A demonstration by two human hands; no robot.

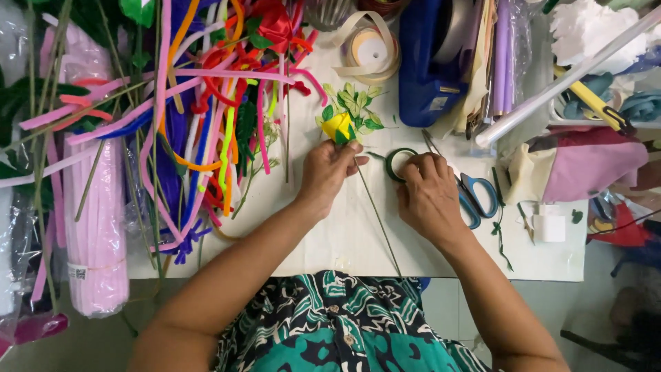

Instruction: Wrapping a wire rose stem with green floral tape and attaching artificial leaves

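Observation:
My left hand (329,167) grips the top of a thin wire stem (377,213), just under a yellow artificial flower (338,125) with green leaves (358,107) behind it. The stem runs down and to the right across the white table (330,241). My right hand (428,189) holds a roll of green floral tape (396,162) flat on the table, right of the stem. A short strip of tape stretches from the roll toward the stem.
A heap of coloured pipe cleaners (206,103) covers the left. Pink bundled pipe cleaners (96,234) lie at far left. Blue scissors (475,196) rest right of my right hand. A ribbon roll (370,49), a blue tape dispenser (430,62) and paper rolls sit behind.

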